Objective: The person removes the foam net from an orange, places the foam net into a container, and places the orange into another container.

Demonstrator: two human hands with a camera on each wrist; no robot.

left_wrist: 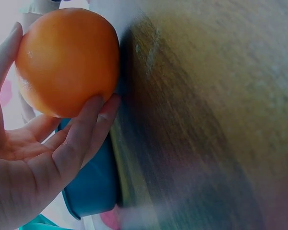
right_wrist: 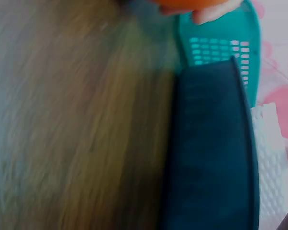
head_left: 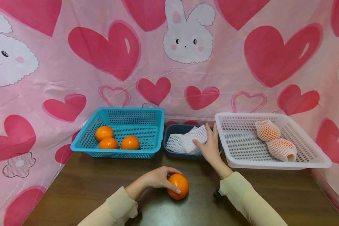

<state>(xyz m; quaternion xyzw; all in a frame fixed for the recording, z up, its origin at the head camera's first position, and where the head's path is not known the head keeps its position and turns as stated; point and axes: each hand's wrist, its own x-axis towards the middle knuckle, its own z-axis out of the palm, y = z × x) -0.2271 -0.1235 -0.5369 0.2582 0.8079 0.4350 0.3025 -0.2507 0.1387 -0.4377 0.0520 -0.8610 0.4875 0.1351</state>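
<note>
My left hand holds an orange by its side, low over the middle of the table. Thumb and fingers curve around the fruit in the left wrist view, where the orange shows large. My right hand reaches into a small dark blue bin and grips a white foam net sleeve between thumb and fingers. Another foam net lies beside it in the bin. The right wrist view has the sleeve above the bin's rim, with only bits of the fingers showing.
On the left a teal basket holds three oranges. To the right stands a white basket with two netted oranges inside. The brown wooden table meets a pink heart-patterned cloth behind the baskets.
</note>
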